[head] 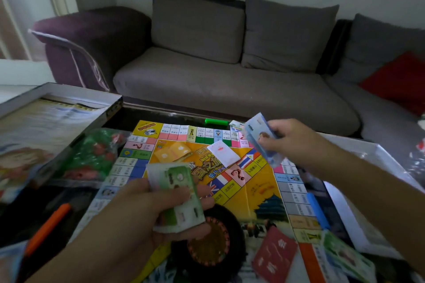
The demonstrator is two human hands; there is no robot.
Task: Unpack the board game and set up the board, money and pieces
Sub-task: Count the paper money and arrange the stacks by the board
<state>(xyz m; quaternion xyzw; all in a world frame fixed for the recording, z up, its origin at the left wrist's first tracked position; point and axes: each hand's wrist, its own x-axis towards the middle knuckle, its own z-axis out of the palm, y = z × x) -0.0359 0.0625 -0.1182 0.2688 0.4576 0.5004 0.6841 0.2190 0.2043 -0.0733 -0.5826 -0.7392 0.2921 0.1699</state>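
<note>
- Behind the table, a grey sofa (230,80) fills the far wall, a red cushion (395,80) at its right end.
- On the dark table (142,115), the board (259,181) lies unfolded and flat, its yellow centre facing up.
- At the table's left corner, the open box (53,119) sits tilted, printed sheets inside it.
- Just beside the box, a clear bag (94,156) of green and red pieces touches the board's left edge.
- Over the board's near edge, the left hand (147,211) grips a thick wad of green notes (179,195).
- Above the board's far right corner, the right hand (287,142) pinches a fan of blue notes (262,135).
- Beneath the left hand, a black roulette wheel (213,243) rests on the board.
- On the board's near right part lie a red card deck (274,257) and more green notes (345,255).
- On the centre, an orange deck (174,153) and a white card (224,151) lie apart.
- Around the board's edges lie coloured bars: orange (48,227), blue (318,211), green (215,121).
</note>
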